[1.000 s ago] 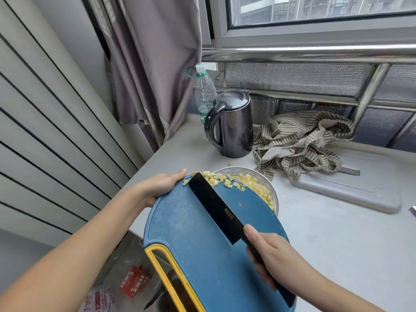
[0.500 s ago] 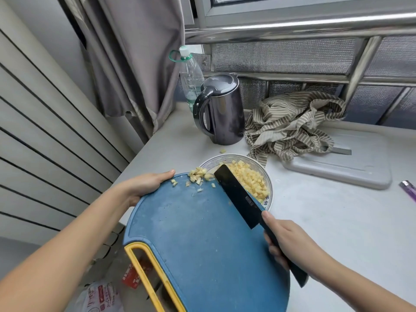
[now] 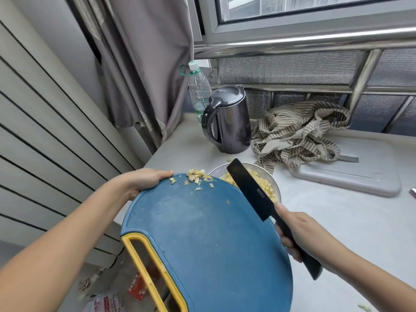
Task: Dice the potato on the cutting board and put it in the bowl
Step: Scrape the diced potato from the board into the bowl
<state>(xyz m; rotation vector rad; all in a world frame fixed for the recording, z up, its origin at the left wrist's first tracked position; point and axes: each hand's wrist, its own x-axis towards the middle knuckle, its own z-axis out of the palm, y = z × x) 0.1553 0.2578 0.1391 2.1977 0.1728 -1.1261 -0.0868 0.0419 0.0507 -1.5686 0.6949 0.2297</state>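
Note:
My left hand point(image 3: 144, 181) grips the far left rim of a round blue cutting board point(image 3: 202, 239) with a yellow handle, lifted and tilted toward the bowl. A few potato dice point(image 3: 198, 176) cling to the board's far edge. My right hand point(image 3: 295, 230) holds the handle of a black cleaver point(image 3: 249, 190), whose blade lies over the board's right edge and the bowl. The patterned bowl point(image 3: 275, 183) behind the board holds a heap of diced potato point(image 3: 263, 183).
A dark kettle point(image 3: 229, 120) and a plastic bottle point(image 3: 199, 95) stand at the back of the counter. A striped cloth point(image 3: 297, 136) lies partly on a grey board point(image 3: 351, 174). A curtain hangs at the left. Bags lie on the floor below the counter edge.
The cleaver swept from the board's middle rightward over the bowl, pushing most dice into it. A few dice stayed at the board's far edge. The camera view shifted.

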